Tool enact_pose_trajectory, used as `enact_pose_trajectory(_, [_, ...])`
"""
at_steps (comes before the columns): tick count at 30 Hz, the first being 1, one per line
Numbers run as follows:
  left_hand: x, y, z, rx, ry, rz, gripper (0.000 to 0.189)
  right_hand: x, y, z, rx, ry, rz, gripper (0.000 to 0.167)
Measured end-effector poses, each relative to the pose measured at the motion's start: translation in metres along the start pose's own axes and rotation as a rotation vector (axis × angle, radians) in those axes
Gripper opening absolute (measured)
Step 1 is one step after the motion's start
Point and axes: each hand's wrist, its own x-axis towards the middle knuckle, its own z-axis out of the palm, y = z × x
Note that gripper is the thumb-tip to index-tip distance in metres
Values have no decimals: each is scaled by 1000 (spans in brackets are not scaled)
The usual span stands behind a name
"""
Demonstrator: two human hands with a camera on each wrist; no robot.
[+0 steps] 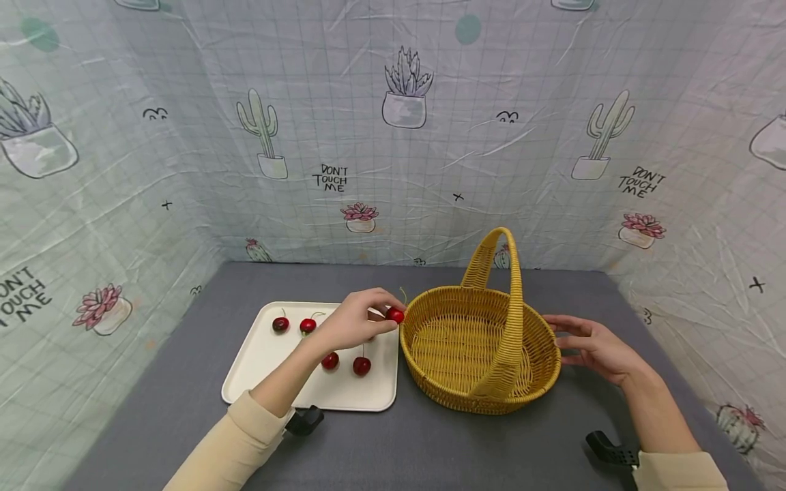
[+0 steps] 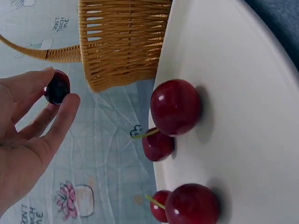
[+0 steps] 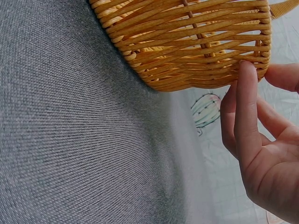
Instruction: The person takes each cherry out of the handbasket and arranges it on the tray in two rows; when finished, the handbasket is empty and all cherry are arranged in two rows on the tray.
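My left hand (image 1: 355, 320) pinches a dark red cherry (image 1: 396, 315) between thumb and fingertips, its green stem pointing up. It is above the tray's right edge, right by the basket's left rim. Several more cherries (image 1: 361, 366) with stems lie on the white tray (image 1: 264, 368), some under my left hand and forearm. To the right of the tray stands a yellow wicker basket (image 1: 430, 378) with a tall arched handle. My right hand (image 3: 271, 154) touches the basket's outer right wall near the rim with its extended fingertips. Only woven wicker shows inside the basket.
Tray and basket stand side by side on a grey cloth-covered table (image 1: 430, 450). The basket's handle (image 1: 511, 307) arches high over its right half. A hanging curtain (image 1: 393, 157) printed with cacti encloses the back and both sides.
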Motion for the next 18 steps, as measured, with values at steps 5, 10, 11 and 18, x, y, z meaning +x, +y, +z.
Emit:
enact_pose_trajectory(5, [-17,-6,-11,-16,41,-28,26,0,-1,1,-3,10,18,46])
enact_pose_trajectory(10, [-35,-14,-24,-29,93,-55,26,0,-2,1,-9,11,21,47])
enact_pose_trajectory(11, [-38,-16,-27,-30,102,-57,26,0,-2,1,-9,13,20,47])
enact_pose_trajectory(18, [-56,-20,-46,-37,147,-119,26,1,-1,1,-25,25,26,48])
